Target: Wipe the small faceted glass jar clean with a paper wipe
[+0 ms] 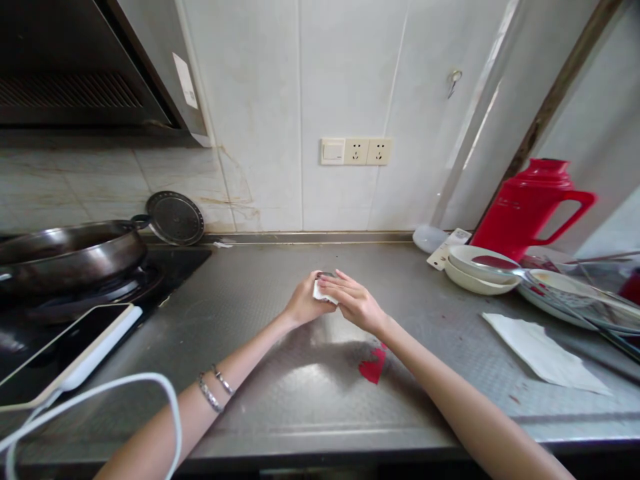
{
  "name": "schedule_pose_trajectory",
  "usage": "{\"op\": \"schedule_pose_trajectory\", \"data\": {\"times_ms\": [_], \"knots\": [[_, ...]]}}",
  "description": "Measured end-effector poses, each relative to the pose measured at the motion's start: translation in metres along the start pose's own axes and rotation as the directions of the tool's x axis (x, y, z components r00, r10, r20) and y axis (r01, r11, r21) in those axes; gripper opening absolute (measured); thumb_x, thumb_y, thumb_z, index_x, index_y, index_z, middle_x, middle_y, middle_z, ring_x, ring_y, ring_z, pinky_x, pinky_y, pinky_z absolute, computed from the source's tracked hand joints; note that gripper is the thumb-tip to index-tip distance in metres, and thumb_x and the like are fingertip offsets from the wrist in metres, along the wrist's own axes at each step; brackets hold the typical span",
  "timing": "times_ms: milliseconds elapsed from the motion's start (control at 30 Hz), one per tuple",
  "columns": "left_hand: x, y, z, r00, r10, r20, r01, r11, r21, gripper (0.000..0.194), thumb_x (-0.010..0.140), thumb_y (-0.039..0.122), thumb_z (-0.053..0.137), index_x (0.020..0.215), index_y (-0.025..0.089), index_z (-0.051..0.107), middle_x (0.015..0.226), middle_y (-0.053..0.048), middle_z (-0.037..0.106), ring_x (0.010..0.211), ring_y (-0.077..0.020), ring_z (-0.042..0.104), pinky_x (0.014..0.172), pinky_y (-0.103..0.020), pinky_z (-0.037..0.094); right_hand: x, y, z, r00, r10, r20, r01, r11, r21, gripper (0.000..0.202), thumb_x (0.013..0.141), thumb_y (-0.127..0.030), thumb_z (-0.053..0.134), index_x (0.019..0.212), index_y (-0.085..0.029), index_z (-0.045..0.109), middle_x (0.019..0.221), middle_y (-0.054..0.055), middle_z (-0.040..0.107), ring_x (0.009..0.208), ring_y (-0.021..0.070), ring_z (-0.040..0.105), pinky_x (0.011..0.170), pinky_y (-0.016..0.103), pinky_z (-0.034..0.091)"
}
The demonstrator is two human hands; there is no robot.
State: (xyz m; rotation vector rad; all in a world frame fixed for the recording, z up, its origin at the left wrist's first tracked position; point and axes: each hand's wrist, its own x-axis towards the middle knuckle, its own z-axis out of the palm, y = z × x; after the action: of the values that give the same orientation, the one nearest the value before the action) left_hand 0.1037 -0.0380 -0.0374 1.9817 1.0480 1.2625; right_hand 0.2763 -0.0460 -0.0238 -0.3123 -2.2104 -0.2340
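Over the middle of the metal counter, my left hand point(306, 303) is wrapped round a small dark-topped object point(326, 274), mostly hidden by fingers; its kind does not show. My right hand point(357, 303) meets it from the other side, its fingers closed over a folded white piece, probably tissue point(318, 291), pressed against that object. Below my hands, near my right forearm, a torn red scrap point(373, 366) lies on the counter. Two bracelets circle my left wrist.
At left, a large pan point(75, 257) sits on the black stove, a round dark lid point(175, 218) behind it. A phone point(65, 353) with a white cable lies in front. At right are a red thermos point(530, 207), stacked bowls point(480, 277), plates and a white paper sheet point(545, 353).
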Motion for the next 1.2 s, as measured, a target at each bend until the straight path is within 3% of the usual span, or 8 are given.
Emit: {"op": "schedule_pose_trajectory", "data": {"times_ms": [167,367,533,700,800,933,1067,1200], "knots": [[-0.003,0.008,0.005,0.998,-0.057,0.012,0.056,0.996,0.072,0.059,0.056,0.024,0.077,0.110,0.016,0.056,0.099,-0.006,0.066,0.086,-0.0200,0.061,0.076,-0.030,0.048,-0.007,0.013,0.006,0.959,0.248,-0.134,-0.234,0.966,0.112,0.037,0.091,-0.010,0.039,0.117,-0.024,0.063,0.113,0.005,0.069,0.110,0.0186,0.063,0.106,0.047,0.043],[0.000,0.004,0.003,0.987,-0.160,0.031,0.163,0.979,-0.121,0.060,0.058,0.030,0.077,0.111,0.012,0.056,0.092,-0.004,0.066,0.081,-0.0167,0.061,0.073,-0.027,0.048,-0.004,0.007,0.009,0.777,0.630,-0.016,-0.569,0.712,0.411,0.032,0.095,-0.036,0.043,0.115,-0.027,0.066,0.117,0.004,0.068,0.112,0.0232,0.062,0.098,0.043,0.049],[0.003,0.005,-0.003,0.933,-0.341,0.115,0.359,0.901,-0.242,0.048,0.061,0.037,0.075,0.101,0.014,0.061,0.076,-0.001,0.061,0.063,-0.0122,0.056,0.049,-0.020,0.045,-0.006,0.008,0.006,0.788,0.584,0.196,-0.596,0.643,0.481,0.045,0.092,-0.045,0.048,0.133,-0.028,0.052,0.140,0.005,0.050,0.129,0.0250,0.047,0.109,0.047,0.035],[0.003,0.008,-0.007,0.862,-0.435,0.261,0.502,0.802,-0.323,0.042,0.066,0.042,0.072,0.096,0.013,0.065,0.073,-0.001,0.059,0.058,-0.0112,0.055,0.044,-0.020,0.047,-0.010,0.007,0.016,0.821,0.542,0.178,-0.558,0.698,0.449,0.077,0.071,-0.043,0.075,0.139,-0.025,0.042,0.141,0.011,0.048,0.127,0.0269,0.048,0.106,0.045,0.040],[0.003,0.009,-0.008,0.839,-0.460,0.291,0.539,0.780,-0.318,0.042,0.067,0.042,0.072,0.097,0.014,0.065,0.076,-0.002,0.060,0.057,-0.0111,0.056,0.045,-0.022,0.049,-0.010,0.004,0.022,0.811,0.564,0.159,-0.563,0.675,0.477,0.077,0.068,-0.038,0.078,0.136,-0.024,0.045,0.133,0.012,0.054,0.121,0.0250,0.053,0.101,0.042,0.045],[0.003,0.005,-0.009,0.846,-0.398,0.354,0.509,0.800,-0.318,0.053,0.069,0.048,0.071,0.109,0.015,0.061,0.087,-0.006,0.062,0.060,-0.0115,0.057,0.047,-0.023,0.051,-0.013,0.005,0.027,0.770,0.619,0.158,-0.586,0.585,0.561,0.070,0.066,-0.033,0.079,0.130,-0.022,0.051,0.127,0.011,0.058,0.116,0.0240,0.057,0.099,0.041,0.047],[0.000,-0.009,-0.009,0.884,-0.214,0.416,0.357,0.884,-0.302,0.082,0.062,0.042,0.080,0.131,0.019,0.044,0.106,-0.012,0.064,0.083,-0.0204,0.064,0.064,-0.032,0.055,-0.013,0.010,0.028,0.670,0.717,0.194,-0.635,0.418,0.649,0.065,0.065,-0.032,0.079,0.125,-0.021,0.055,0.117,0.008,0.064,0.105,0.0235,0.063,0.093,0.042,0.051],[-0.006,-0.024,-0.007,0.977,-0.138,0.160,0.166,0.971,-0.174,0.108,0.053,0.029,0.086,0.143,0.019,0.027,0.128,-0.016,0.056,0.109,-0.0276,0.058,0.094,-0.043,0.047,-0.006,0.009,0.025,0.607,0.762,0.225,-0.642,0.303,0.705,0.056,0.064,-0.030,0.079,0.116,-0.020,0.061,0.106,0.007,0.069,0.096,0.0222,0.066,0.091,0.041,0.052]]}}
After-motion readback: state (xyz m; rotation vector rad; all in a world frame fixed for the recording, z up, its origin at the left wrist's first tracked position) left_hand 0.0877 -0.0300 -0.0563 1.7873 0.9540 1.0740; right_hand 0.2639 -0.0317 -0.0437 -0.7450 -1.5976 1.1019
